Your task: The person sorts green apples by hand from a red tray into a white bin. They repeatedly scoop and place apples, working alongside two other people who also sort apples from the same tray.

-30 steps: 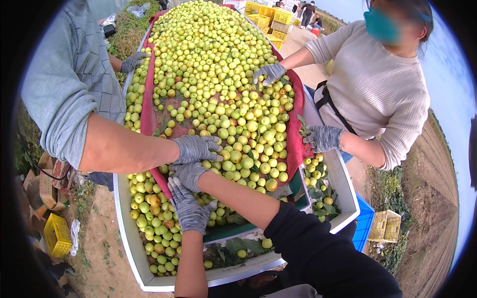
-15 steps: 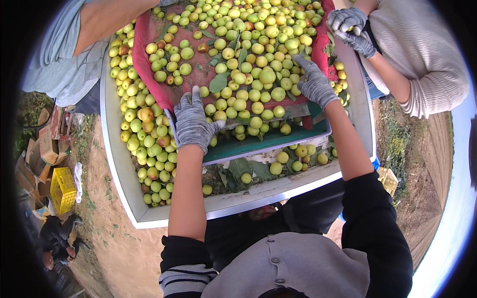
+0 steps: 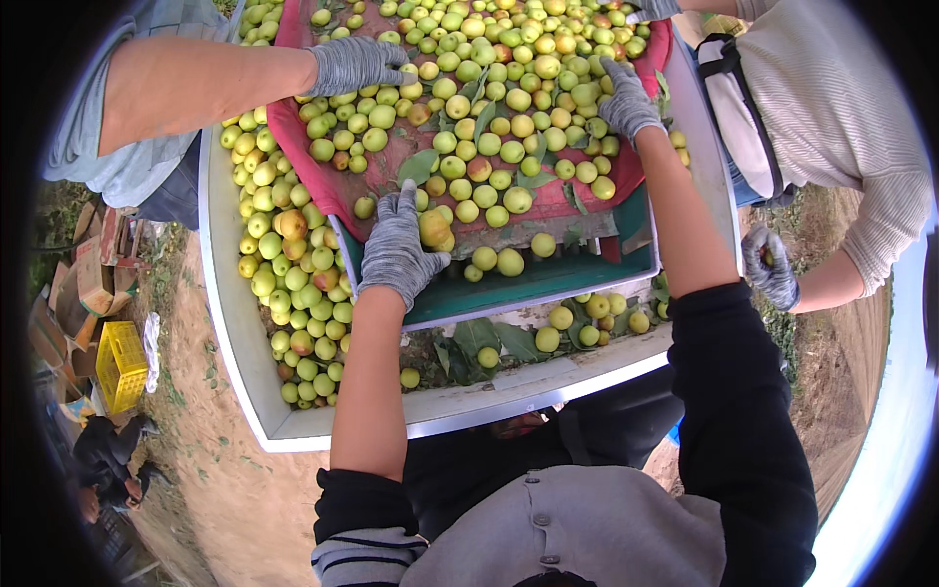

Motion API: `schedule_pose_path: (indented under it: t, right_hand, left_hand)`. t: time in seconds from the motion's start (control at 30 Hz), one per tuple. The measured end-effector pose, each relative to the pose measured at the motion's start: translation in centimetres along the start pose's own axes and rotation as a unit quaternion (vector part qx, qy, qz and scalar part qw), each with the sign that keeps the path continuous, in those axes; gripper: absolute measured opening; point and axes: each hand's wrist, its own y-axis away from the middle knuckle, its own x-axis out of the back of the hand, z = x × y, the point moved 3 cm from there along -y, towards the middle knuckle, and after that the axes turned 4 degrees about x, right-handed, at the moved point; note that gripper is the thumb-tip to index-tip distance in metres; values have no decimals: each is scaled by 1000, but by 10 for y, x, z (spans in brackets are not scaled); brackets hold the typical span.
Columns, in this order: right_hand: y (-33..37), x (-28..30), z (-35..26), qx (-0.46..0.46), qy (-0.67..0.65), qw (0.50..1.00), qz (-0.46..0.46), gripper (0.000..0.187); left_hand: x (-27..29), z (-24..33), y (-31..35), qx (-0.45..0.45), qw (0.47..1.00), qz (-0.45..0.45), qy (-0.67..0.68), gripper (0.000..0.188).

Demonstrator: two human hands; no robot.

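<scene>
My left hand (image 3: 399,250), in a grey knitted glove, is at the front left corner of a sloping red cloth (image 3: 391,166). Its fingers point forward and its thumb is spread to the right, beside some yellowish fruit (image 3: 435,231). Over at the cloth's right side, my gloved right hand (image 3: 629,101) reaches forward with outstretched fingers, touching the edge of the fruit. Many round yellow-green fruit (image 3: 489,145), some blushed red, cover the cloth with loose leaves (image 3: 418,166) among them. A green tray-like ledge (image 3: 548,277) lies below the cloth's front edge, with several fruit near it.
A white-walled bin (image 3: 230,333) surrounds the cloth and holds more fruit on its left side. From the left, a co-worker's gloved hand (image 3: 357,65) reaches over the fruit; another co-worker's gloved hand (image 3: 770,266) hangs outside at right. A yellow crate (image 3: 121,366) and cardboard boxes stand on the ground.
My right hand has moved forward, and my left slightly right. Fruit along the cloth's front edge has thinned. The left co-worker's hand has come in; one hand of the right co-worker has dropped outside the bin.
</scene>
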Motion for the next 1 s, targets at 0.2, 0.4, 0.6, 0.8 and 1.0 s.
schedule_pose_path:
  t: [0.2, 0.4, 0.6, 0.8, 1.0]
  right_hand:
    - [-37, -36, -3, -71, -291, 930, -215, 79]
    - [6, -27, -71, 207, -18, 954, -217, 77]
    - [95, -12, -113, 253, -29, 914, -316, 79]
    - [118, 8, -60, 98, -12, 978, -182, 81]
    - [111, 3, -103, 145, -24, 960, -238, 61]
  left_hand:
    - [1, 0, 0, 34, 999, -22, 24, 115]
    - [-2, -1, 0, 49, 996, -40, 54, 121]
    - [0, -2, 0, 38, 997, -22, 66, 125]
    - [-2, -3, -1, 29, 997, -24, 71, 118]
    - [-3, -1, -4, 35, 997, -36, 53, 113]
